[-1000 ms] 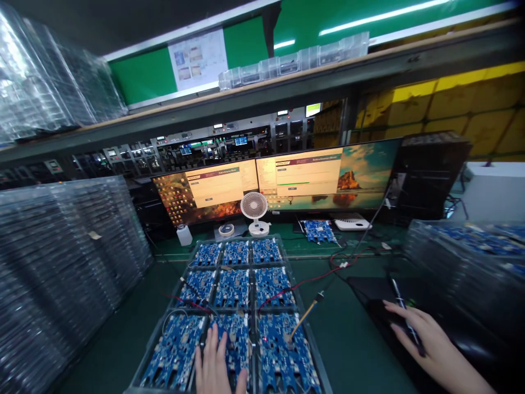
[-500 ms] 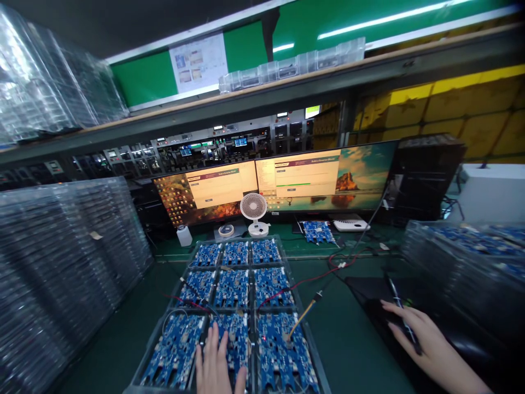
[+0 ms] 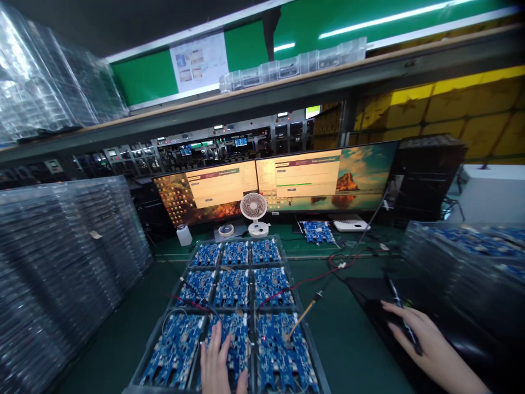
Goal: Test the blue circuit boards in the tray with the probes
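My left hand (image 3: 215, 361) lies with fingers stretched out over the front middle blue circuit board (image 3: 238, 342), covering part of it. That board sits in a clear plastic tray (image 3: 322, 372) holding several such boards in rows. Beside it, the front right circuit board (image 3: 283, 350) has a yellow cable (image 3: 302, 316) plugged in and a small red light lit. At the right, my right hand (image 3: 426, 336) rests curved over a dark computer mouse (image 3: 375, 311), partly hidden beneath it. A dark pen (image 3: 404, 320) is tucked between the fingers of that hand.
Two monitors (image 3: 365, 175) stand behind the tray, with a small white fan (image 3: 254, 208) before them. Stacked clear trays (image 3: 61, 273) rise at left; another stack (image 3: 435, 257) holds boards at right. A red wire (image 3: 311, 280) crosses the table. A shelf (image 3: 287, 82) spans above.
My left hand has shifted slightly to the right over the board. The right hand, pen and mouse look unmoved. The green bar on the right monitor is slightly longer.
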The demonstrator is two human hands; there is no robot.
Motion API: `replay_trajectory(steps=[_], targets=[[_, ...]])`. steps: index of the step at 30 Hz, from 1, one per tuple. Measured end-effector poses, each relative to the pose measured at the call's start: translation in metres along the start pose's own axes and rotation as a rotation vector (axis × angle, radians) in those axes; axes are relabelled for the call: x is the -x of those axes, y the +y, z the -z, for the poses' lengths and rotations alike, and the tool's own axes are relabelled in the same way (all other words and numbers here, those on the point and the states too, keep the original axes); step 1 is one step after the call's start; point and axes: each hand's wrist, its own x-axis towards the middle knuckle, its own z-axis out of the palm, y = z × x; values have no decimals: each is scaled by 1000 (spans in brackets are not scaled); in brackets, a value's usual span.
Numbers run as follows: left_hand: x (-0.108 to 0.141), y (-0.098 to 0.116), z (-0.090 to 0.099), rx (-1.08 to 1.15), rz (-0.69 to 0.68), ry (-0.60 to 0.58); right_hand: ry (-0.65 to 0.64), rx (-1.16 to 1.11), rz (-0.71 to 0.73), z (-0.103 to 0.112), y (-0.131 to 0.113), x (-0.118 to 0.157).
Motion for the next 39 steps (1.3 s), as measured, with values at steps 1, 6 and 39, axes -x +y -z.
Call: replay_trajectory(steps=[1, 6, 39], targets=[[0, 1, 1, -2, 2, -2, 2, 3, 4, 0, 1, 0], [-3, 7, 7, 18, 22, -3, -11, -10, -18, 0, 2, 1], [-2, 12, 10, 29, 13, -12, -11, -10, 0, 3, -2, -1]])
